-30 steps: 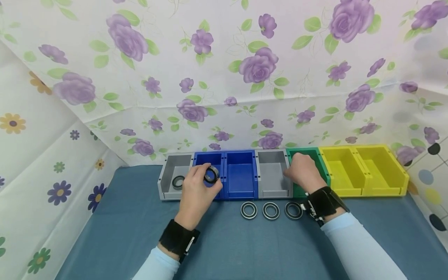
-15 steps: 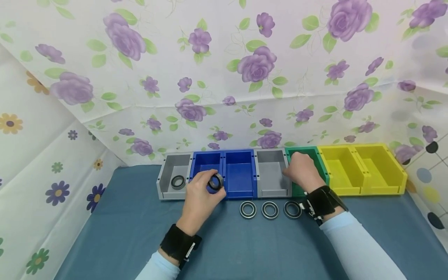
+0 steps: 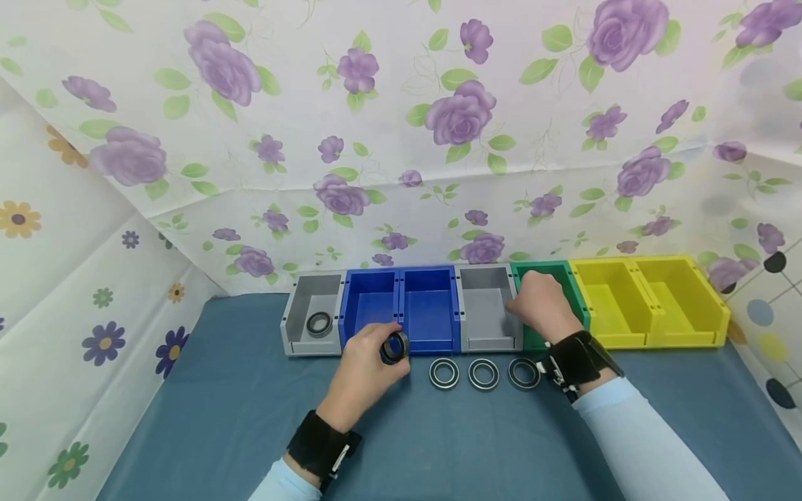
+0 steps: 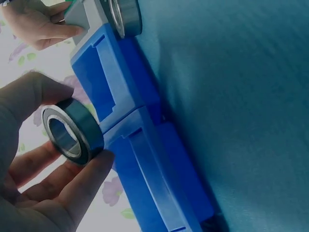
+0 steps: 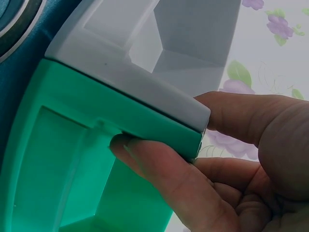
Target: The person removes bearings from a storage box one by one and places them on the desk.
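Observation:
In the head view my left hand [image 3: 360, 379] pinches a ball bearing [image 3: 404, 342] between thumb and fingertips, in front of the left blue bin [image 3: 370, 296]. The left wrist view shows that bearing [image 4: 87, 123] tilted, its bore facing out. My right hand [image 3: 544, 306] grips the adjoining walls of the middle grey bin [image 3: 485, 296] and the green bin [image 3: 562, 282]. In the right wrist view, one digit lies inside the green bin [image 5: 140, 193] and another behind the grey wall [image 5: 159, 99]. Three bearings, including the leftmost bearing [image 3: 432, 374], lie in a row on the blue cloth.
Another bearing [image 3: 318, 335] lies in the left grey bin [image 3: 316, 296]. A second blue bin [image 3: 429, 299] and two yellow bins [image 3: 677, 296] belong to the same joined row. Behind it hangs a flowered cloth [image 3: 407, 223]. The blue cloth [image 3: 432, 445] spreads in front.
My left hand has moved right and toward me with the bearing, from over the left blue bin to just before its front edge. The right hand stays on the bin walls.

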Demonstrator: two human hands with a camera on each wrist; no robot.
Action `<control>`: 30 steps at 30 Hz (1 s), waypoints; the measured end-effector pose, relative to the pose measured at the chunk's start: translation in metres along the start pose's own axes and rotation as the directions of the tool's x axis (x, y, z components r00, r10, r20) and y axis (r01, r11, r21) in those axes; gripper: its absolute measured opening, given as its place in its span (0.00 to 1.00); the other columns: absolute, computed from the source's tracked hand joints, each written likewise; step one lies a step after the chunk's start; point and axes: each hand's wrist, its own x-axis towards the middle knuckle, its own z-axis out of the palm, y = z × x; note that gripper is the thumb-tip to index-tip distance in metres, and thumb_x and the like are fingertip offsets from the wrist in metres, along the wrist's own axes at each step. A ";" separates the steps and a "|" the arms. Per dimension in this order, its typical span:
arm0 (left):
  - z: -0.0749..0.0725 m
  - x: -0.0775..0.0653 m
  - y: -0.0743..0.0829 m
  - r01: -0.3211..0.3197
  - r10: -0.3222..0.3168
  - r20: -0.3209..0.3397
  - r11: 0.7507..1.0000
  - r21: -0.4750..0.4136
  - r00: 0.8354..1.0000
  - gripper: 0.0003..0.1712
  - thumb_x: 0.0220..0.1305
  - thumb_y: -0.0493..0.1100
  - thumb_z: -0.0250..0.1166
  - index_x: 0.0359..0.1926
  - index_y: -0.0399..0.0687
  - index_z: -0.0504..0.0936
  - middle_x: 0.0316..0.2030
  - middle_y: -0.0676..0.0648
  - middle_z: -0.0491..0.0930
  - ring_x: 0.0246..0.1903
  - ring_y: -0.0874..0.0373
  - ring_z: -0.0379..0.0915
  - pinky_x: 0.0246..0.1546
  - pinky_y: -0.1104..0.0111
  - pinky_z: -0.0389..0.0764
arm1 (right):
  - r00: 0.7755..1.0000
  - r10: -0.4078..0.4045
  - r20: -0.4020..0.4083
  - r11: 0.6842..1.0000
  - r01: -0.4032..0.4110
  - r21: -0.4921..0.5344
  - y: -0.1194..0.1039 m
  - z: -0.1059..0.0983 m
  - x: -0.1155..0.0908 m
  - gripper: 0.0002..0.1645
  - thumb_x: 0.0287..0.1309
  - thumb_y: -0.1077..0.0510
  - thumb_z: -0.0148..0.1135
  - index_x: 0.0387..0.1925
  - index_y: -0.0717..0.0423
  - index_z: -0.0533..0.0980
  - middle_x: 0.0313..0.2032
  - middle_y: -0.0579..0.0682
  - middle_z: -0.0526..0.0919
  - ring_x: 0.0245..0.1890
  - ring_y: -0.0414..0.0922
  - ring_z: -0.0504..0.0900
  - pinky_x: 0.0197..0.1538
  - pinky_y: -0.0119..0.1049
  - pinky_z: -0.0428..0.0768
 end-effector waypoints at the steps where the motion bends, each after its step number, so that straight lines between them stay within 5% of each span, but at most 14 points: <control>1: 0.001 -0.001 -0.001 0.000 0.000 0.012 1.000 0.004 1.000 0.28 0.45 0.47 0.69 0.52 0.50 0.77 0.46 0.52 0.75 0.45 0.62 0.70 0.41 0.71 0.73 | 1.000 0.000 -0.001 1.000 0.000 -0.001 0.000 0.000 0.000 0.14 0.52 0.53 0.63 0.21 0.60 0.74 0.16 0.52 0.69 0.18 0.47 0.72 0.20 0.35 0.71; 9: 0.006 -0.005 -0.005 -0.004 0.000 0.118 0.999 0.034 0.993 0.28 0.44 0.47 0.69 0.51 0.51 0.78 0.45 0.53 0.74 0.44 0.64 0.69 0.40 0.73 0.72 | 1.000 0.001 0.003 1.000 -0.001 0.002 0.000 -0.001 0.000 0.14 0.52 0.53 0.63 0.21 0.60 0.74 0.17 0.52 0.70 0.17 0.47 0.72 0.19 0.35 0.71; 18: 0.010 -0.008 -0.005 -0.013 -0.007 0.252 0.997 0.076 0.968 0.29 0.43 0.48 0.70 0.50 0.50 0.77 0.43 0.52 0.75 0.41 0.63 0.69 0.38 0.71 0.74 | 1.000 -0.019 -0.018 1.000 0.019 -0.018 0.000 0.000 -0.001 0.14 0.51 0.54 0.63 0.19 0.60 0.73 0.16 0.51 0.69 0.17 0.46 0.71 0.19 0.35 0.70; 30: 0.014 -0.011 -0.006 -0.049 0.021 0.312 0.995 0.082 0.950 0.27 0.40 0.46 0.70 0.47 0.48 0.78 0.40 0.52 0.75 0.37 0.64 0.69 0.36 0.73 0.73 | 0.999 -0.026 -0.019 0.999 0.026 -0.025 0.001 -0.001 -0.001 0.15 0.51 0.54 0.63 0.19 0.60 0.72 0.15 0.51 0.68 0.16 0.46 0.71 0.19 0.35 0.70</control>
